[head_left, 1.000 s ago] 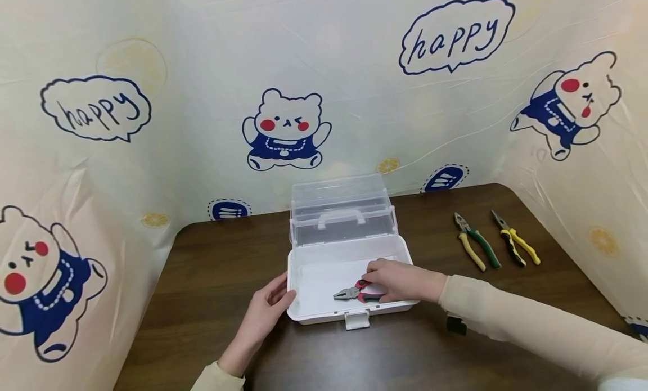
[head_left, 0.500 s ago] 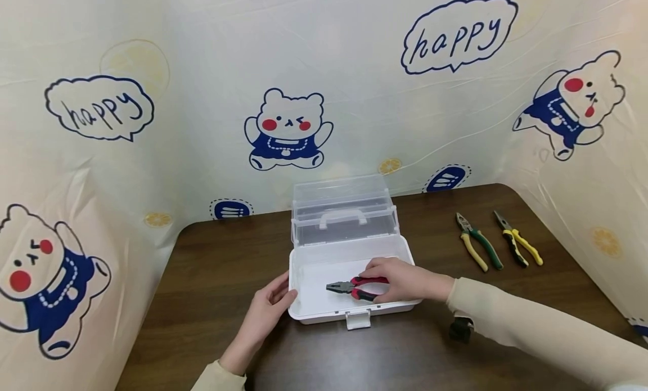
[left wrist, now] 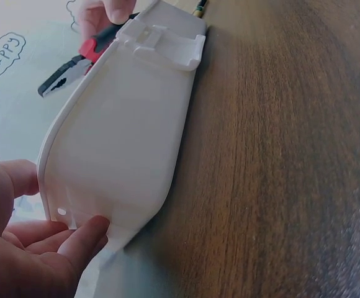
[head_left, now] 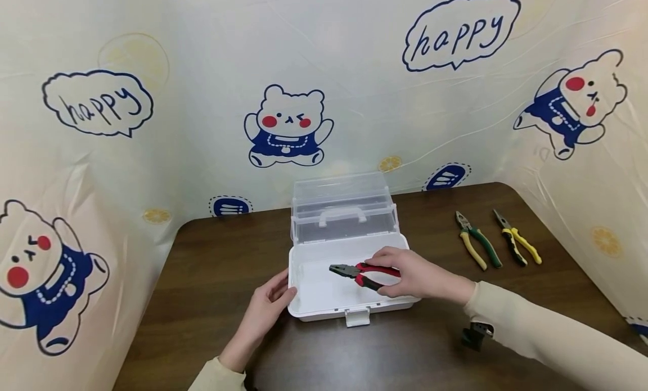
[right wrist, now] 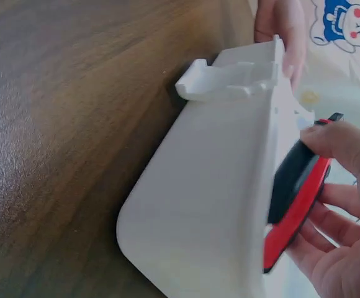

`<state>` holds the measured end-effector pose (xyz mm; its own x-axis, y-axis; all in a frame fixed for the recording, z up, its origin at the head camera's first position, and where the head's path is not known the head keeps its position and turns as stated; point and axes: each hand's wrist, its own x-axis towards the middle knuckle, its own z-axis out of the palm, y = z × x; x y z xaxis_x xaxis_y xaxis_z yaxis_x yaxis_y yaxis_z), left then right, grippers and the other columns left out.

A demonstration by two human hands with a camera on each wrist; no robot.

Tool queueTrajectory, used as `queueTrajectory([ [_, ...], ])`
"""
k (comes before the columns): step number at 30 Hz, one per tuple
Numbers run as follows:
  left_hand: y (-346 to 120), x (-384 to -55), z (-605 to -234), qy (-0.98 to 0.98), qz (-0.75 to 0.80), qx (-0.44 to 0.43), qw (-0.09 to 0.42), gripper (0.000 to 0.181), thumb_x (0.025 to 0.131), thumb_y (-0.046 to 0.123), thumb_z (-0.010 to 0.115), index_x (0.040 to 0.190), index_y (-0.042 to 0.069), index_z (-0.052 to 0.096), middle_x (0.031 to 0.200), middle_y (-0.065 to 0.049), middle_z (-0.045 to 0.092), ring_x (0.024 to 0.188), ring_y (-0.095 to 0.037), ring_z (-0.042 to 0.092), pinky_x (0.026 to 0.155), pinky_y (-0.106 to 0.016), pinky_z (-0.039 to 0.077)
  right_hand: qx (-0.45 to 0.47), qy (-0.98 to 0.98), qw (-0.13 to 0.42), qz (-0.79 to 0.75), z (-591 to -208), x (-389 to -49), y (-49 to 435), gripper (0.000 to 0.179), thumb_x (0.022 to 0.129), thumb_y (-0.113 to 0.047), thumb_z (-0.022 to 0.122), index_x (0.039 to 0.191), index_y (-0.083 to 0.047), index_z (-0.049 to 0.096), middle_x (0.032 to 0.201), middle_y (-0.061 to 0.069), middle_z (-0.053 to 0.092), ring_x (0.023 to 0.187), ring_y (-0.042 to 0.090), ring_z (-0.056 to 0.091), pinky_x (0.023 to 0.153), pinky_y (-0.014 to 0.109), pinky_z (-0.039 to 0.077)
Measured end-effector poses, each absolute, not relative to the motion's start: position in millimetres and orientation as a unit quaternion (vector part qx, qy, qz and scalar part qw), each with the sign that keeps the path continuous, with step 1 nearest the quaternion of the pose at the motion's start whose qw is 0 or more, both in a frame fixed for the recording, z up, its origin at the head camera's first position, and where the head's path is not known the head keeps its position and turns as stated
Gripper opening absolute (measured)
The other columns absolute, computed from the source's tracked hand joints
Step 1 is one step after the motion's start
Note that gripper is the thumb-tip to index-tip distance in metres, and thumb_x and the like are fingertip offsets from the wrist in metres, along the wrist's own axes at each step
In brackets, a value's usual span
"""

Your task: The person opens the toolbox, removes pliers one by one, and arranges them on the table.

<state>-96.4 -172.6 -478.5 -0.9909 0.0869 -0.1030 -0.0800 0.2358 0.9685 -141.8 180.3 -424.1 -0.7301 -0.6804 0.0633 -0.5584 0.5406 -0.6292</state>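
Note:
In the head view a white toolbox (head_left: 324, 306) stands with its clear lid (head_left: 344, 211) swung back. My right hand (head_left: 412, 273) grips combination pliers (head_left: 372, 273) by their red-and-black handles, above the toolbox's inside; the dark jaws point left and the handles are spread. The right wrist view shows thumb and fingers round the handles of the pliers (right wrist: 298, 198), just past the front wall. At the left end my left hand (head_left: 265, 306) holds the toolbox by its rim; in the left wrist view its fingers (left wrist: 84, 242) lie against the outer wall.
To the right on the brown table (head_left: 217, 256) lie green-and-cream pliers (head_left: 478, 242) and yellow-and-black long-nose pliers (head_left: 516, 239). A latch (head_left: 357, 318) hangs at the toolbox's front. A printed curtain (head_left: 202, 98) closes in the back and sides.
My right hand has raised the red-and-black pliers from the toolbox floor and shifted slightly right; their handles now show more spread. The left hand stays at the toolbox's left end.

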Motion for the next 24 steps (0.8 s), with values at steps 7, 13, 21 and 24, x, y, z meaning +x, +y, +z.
queueTrajectory([
  [7, -173, -97, -481, 0.779, 0.624, 0.004, 0.064, 0.055, 0.099, 0.008, 0.071, 0.150, -0.002, 0.052, 0.145, -0.025, 0.059, 0.130, -0.037, 0.062, 0.098, -0.029, 0.054, -0.326, 0.892, 0.043, -0.310, -410, -134, 191, 0.053, 0.086, -0.020, 0.085, 0.136, -0.008, 0.069, 0.128, 0.007, 0.065, 0.106, 0.021, 0.062, 0.084, 0.034, 0.057],
  [13, -173, -98, -482, 0.779, 0.624, 0.004, 0.063, 0.054, 0.099, 0.006, 0.070, 0.150, -0.003, 0.053, 0.145, -0.025, 0.059, 0.130, -0.038, 0.061, 0.097, -0.027, 0.053, -0.288, 0.905, 0.003, -0.312, -404, -129, 207, 0.054, 0.084, -0.017, 0.086, 0.134, -0.007, 0.070, 0.127, 0.009, 0.066, 0.097, 0.022, 0.061, 0.073, 0.030, 0.054],
  [21, -174, -99, -482, 0.779, 0.624, 0.003, 0.067, 0.055, 0.100, 0.008, 0.070, 0.151, -0.001, 0.052, 0.146, -0.024, 0.058, 0.131, -0.037, 0.061, 0.097, -0.025, 0.052, -0.227, 0.925, -0.026, -0.303, -406, -124, 235, 0.054, 0.084, -0.018, 0.088, 0.134, -0.008, 0.070, 0.128, 0.011, 0.065, 0.108, 0.029, 0.065, 0.088, 0.047, 0.060],
  [24, -174, -99, -482, 0.778, 0.624, 0.004, 0.067, 0.055, 0.100, 0.009, 0.070, 0.151, -0.001, 0.052, 0.147, -0.024, 0.058, 0.131, -0.037, 0.061, 0.096, -0.024, 0.051, -0.205, 0.929, -0.033, -0.308, -408, -123, 246, 0.055, 0.084, -0.019, 0.088, 0.134, -0.008, 0.070, 0.129, 0.013, 0.064, 0.107, 0.031, 0.064, 0.086, 0.048, 0.060],
])
